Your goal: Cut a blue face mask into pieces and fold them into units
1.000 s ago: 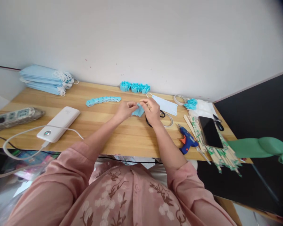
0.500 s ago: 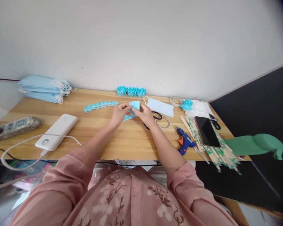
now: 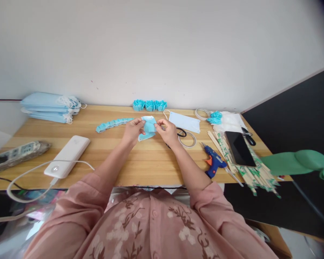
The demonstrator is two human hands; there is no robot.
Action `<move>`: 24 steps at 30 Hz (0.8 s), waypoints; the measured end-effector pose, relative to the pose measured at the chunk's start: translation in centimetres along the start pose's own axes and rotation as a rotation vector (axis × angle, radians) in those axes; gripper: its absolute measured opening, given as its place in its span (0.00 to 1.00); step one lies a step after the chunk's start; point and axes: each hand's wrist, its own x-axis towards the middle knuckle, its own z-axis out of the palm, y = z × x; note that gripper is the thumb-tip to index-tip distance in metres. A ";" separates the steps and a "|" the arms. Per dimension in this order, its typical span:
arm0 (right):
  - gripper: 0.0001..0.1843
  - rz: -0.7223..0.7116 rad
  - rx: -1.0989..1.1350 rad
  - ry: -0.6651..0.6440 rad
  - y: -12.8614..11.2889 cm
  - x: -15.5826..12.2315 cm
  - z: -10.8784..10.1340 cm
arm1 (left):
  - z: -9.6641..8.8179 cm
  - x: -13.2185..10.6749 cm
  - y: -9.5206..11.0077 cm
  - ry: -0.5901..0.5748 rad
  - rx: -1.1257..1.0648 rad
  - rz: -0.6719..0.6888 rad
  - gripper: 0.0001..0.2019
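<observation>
Unfolded wider vs earlier: light-blue pleated fabric piece (image 3: 148, 127), nr desk (image 3: 151, 162) back edge; left grip (image 3: 133, 130) & right grip (image 3: 167, 131) each pinched a side.

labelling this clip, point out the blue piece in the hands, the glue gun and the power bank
blue piece (image 3: 148, 127): head view, middle of its fabric
glue gun (image 3: 215, 162): head view, blue body
power bank (image 3: 67, 155): head view, white top face

Light-blue mask piece (image 3: 148, 128) — folded, crumpled, pinched on both sides just above the counter (image 3: 151, 162) — white edging showing along its top
</observation>
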 end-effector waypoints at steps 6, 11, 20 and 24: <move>0.08 0.023 0.011 -0.038 0.0 -0.2 0.4 | 0.0 0.1 0.1 -0.001 -0.189 -0.062 0.12; 0.14 0.182 0.192 -0.067 0.8 -0.1 0.5 | 0.0 0.3 -0.4 0.014 -0.142 0.017 0.12; 0.18 0.198 0.175 0.010 0.6 -0.2 0.8 | 1.0 -0.5 -1.8 -0.080 -0.088 -0.001 0.16; 0.17 0.168 0.085 0.098 0.6 -0.5 0.9 | 1.4 -0.9 -2.1 -0.115 -0.092 -0.018 0.18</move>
